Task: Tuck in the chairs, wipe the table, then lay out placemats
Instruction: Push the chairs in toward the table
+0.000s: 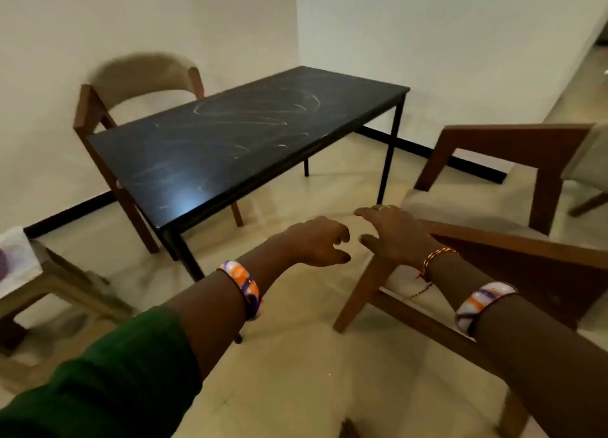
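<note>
Reaching forward with both arms, bangles on each wrist, green sleeve on the left. Left hand (317,241) hovers over bare floor, fingers loosely curled, holding nothing. Right hand (391,232) rests on the wooden frame of the near chair (493,256), fingers spread over its corner; whether it grips or only touches, cannot tell. That chair stands well apart from the table (237,144), angled away, so not tucked in; judged the step in hand. A second chair (526,161) beyond it on the right also sits clear of the table. Low at left, a third seat (49,283) with a patterned cloth (14,260) on it, possibly the wipe or a placemat, unclear. Far chair (138,79) at the table's end looks pushed in. Tabletop shows pale smears: wiping not done. No placemats on it. Early in the task, most of it left.
</note>
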### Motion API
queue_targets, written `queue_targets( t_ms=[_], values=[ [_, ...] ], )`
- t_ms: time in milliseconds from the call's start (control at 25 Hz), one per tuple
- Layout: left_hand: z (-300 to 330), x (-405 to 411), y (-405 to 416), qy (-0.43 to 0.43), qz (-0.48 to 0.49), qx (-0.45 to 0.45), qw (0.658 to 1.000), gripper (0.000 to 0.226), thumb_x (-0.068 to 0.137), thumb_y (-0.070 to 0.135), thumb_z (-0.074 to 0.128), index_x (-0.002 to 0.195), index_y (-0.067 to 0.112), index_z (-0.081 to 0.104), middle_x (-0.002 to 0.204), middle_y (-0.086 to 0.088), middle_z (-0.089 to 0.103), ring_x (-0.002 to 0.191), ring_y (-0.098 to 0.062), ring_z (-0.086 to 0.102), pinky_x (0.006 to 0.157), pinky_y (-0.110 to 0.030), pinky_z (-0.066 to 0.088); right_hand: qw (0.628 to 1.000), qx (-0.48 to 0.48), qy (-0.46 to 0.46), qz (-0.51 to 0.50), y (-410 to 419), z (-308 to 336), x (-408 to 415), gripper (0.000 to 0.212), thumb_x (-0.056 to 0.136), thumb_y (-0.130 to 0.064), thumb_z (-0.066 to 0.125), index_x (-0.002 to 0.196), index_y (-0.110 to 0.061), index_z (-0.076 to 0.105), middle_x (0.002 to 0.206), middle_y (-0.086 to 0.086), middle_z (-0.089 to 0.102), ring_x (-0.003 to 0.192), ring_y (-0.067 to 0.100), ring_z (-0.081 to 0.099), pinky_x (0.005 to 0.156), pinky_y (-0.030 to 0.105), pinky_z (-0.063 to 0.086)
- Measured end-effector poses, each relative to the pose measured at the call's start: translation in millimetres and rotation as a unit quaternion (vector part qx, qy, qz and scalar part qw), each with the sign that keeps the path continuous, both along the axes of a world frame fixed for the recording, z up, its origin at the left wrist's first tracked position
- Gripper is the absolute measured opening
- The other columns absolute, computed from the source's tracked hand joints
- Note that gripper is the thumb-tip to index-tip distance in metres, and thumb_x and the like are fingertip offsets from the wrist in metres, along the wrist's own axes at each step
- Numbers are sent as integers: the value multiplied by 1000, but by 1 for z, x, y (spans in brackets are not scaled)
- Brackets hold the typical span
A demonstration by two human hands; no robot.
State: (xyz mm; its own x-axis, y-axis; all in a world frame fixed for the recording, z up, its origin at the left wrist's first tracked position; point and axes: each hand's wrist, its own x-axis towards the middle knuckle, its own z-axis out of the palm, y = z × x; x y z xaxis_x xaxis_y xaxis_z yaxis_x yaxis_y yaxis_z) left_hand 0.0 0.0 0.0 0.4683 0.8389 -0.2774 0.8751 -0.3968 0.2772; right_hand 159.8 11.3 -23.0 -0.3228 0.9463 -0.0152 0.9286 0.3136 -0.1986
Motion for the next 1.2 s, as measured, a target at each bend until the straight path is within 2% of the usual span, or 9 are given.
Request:
queue_targets(
  t_ms=[160, 280, 440, 600, 840, 920, 1000, 1120, 1200],
  values=[
    [-21, 67, 11, 7, -55, -19, 998, 55, 92, 29, 55, 141, 13, 35, 142, -10, 43, 129, -24, 42, 103, -35, 40, 991, -77, -75, -80, -4, -25, 77, 67, 92, -35, 54, 147, -17, 21, 152, 13, 28, 141, 31, 22, 114, 47, 22],
    [-39, 121, 24, -6, -55, -11, 998, 72, 89, 35, 59, 147, 15, 21, 150, -14, 30, 135, -29, 33, 106, -39, 37, 987, -81, -108, -88, -2, -31, 133, 65, 92, -38, 53, 146, -16, 24, 149, 11, 32, 137, 29, 30, 112, 45, 26],
    [-57, 193, 38, 46, -81, -11, 996, 86, 86, 48, 57, 150, 14, 9, 157, -13, 11, 146, -30, 7, 117, -48, 9, 994, -104, -36, -18, 9, -20, 179, 47, 93, -25, 53, 137, -15, 43, 136, 8, 50, 124, 25, 46, 103, 37, 36],
    [-53, 247, 47, 91, -86, -11, 992, 72, 83, 54, 56, 141, 17, 33, 141, -13, 39, 135, -34, 28, 114, -49, 16, 982, -182, 45, -5, 20, -6, 217, 38, 96, -19, 49, 133, -11, 50, 132, 12, 55, 120, 27, 50, 100, 35, 37],
    [-12, 300, 46, 192, -54, -93, 976, 55, 90, 47, 52, 133, 14, 45, 133, -8, 50, 116, -24, 45, 98, -35, 33, 902, -414, -93, -84, 29, 15, 321, 62, 83, -59, 52, 120, -10, 61, 121, 8, 62, 107, 24, 58, 96, 35, 46],
    [0, 334, 43, 174, -73, -110, 976, 56, 89, 46, 55, 131, 11, 46, 129, -7, 52, 103, -18, 47, 86, -30, 36, 874, -470, -99, -75, 37, 30, 358, 74, 58, -66, 64, 108, -11, 67, 117, 8, 65, 105, 23, 61, 93, 35, 50],
    [10, 368, 41, 124, -102, -169, 973, 60, 88, 39, 59, 138, 12, 40, 138, -6, 48, 118, -20, 49, 95, -32, 40, 861, -483, -156, -41, 46, 46, 388, 75, 42, -74, 64, 92, -18, 68, 111, 0, 67, 105, 17, 59, 97, 33, 44],
    [30, 458, 31, 9, -91, -261, 961, 56, 89, 34, 57, 139, 13, 41, 135, -4, 51, 125, -20, 49, 106, -32, 40, 889, -402, -220, -20, 57, 68, 465, 59, 73, -66, 55, 101, -16, 69, 107, -2, 64, 99, 14, 54, 92, 28, 42],
    [41, 522, 25, -67, -33, -261, 962, 55, 88, 38, 58, 134, 11, 46, 116, -1, 58, 112, -20, 58, 94, -29, 48, 932, -317, -171, -35, 64, 72, 523, 47, 92, -49, 46, 112, -12, 67, 112, 5, 62, 93, 17, 55, 83, 27, 44]
  ],
)
